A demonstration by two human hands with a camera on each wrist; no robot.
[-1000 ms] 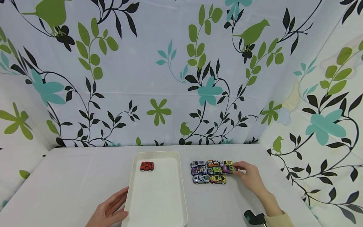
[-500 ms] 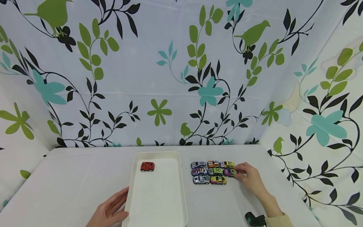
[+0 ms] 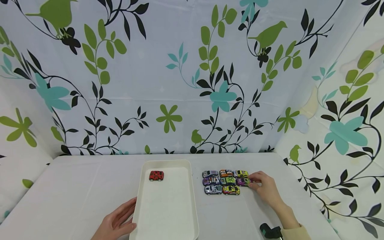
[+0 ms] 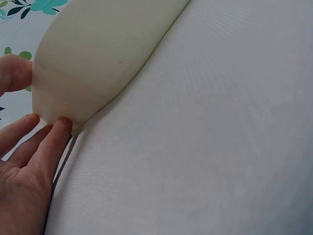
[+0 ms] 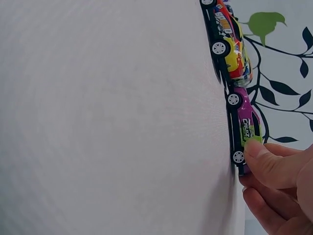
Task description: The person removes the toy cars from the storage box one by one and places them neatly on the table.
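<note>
My right hand (image 3: 267, 190) pinches the tail end of a purple toy car (image 3: 241, 181) at the right of a tight block of toy cars. The right wrist view shows the thumb on the side of this purple car (image 5: 246, 115), its wheels at the table surface, behind a yellow and red toy car (image 5: 234, 54). My left hand (image 3: 117, 221) rests against the left side of a cream tray (image 3: 165, 206), fingers extended. In the left wrist view its fingertips touch the tray wall (image 4: 93, 58). A red toy car (image 3: 156, 175) with black spots sits inside, near the far end.
Several other toy cars stand in rows, among them a silver one (image 3: 213, 190), an orange one (image 3: 226, 173) and a green one (image 3: 227, 181). A black object (image 3: 270, 230) lies by the right sleeve (image 3: 295, 232). Patterned cloth (image 3: 180, 76) hangs behind the white table (image 3: 81, 186).
The right hand has drawn the purple car slightly toward me, out from against the yellow car behind it. Over the last half second it has hardly moved. Left hand and tray stay put.
</note>
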